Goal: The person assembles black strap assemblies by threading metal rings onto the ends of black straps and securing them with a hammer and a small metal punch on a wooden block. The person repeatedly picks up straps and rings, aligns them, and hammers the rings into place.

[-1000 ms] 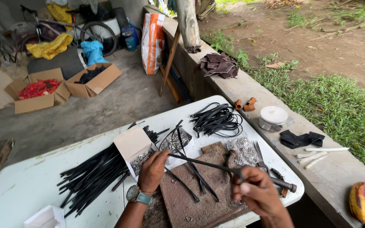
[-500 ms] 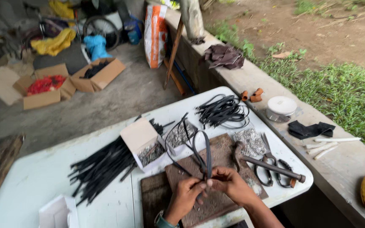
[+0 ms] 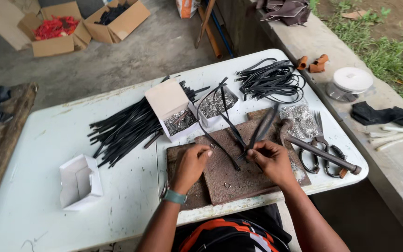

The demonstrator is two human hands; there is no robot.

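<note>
Here, black strips (image 3: pixel 257 133) between right-hand fingers (image 3: pixel 253 155)

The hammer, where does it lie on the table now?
In the head view the hammer lies at the table's right end, across the scissors, just right of the right hand and below the bag of metal bits.

Red-filled box (image 3: pixel 52 35) cut off; small ring (image 3: pixel 227 185) indistinct.

An open white carton (image 3: pixel 172 108) of metal pieces stands ahead of me; an empty white carton (image 3: pixel 79 181) sits left; brown cardboard boxes (image 3: pixel 89 23) rest on the floor.
</note>
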